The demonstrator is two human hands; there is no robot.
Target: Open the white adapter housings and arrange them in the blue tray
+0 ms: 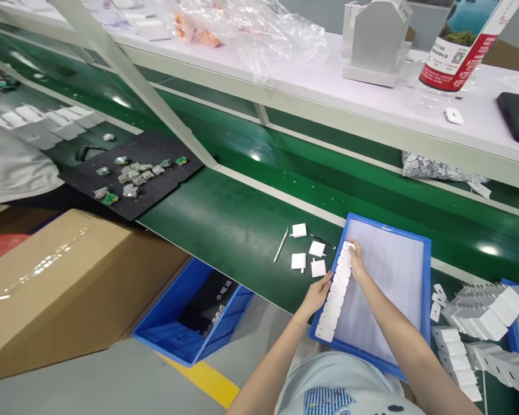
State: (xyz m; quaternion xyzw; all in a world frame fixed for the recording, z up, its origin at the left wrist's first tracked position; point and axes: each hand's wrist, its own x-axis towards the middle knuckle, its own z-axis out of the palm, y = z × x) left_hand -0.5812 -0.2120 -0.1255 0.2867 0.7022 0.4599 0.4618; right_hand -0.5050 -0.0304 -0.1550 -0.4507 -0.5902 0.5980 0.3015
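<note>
A blue tray point(426, 271) with a pale sheet inside lies on the green belt point(225, 219) in front of me. Along its left wall runs a row of small white plastic parts point(334, 300). My left hand point(316, 295) rests against the tray's left edge, fingertips touching the row's middle. My right hand point(357, 260) is inside the tray, fingers curled on the top end of the row. Several loose white square parts point(308, 256) lie on the belt just left of the tray, with a thin white stick point(281, 244) beside them.
Stacked white parts point(480, 328) fill the right side. A black mat point(134, 173) with small pieces lies up the belt. A cardboard box point(69, 288) and a blue bin point(194, 317) stand on the floor at left. A shelf above holds a bottle point(458, 46) and plastic bags point(259, 29).
</note>
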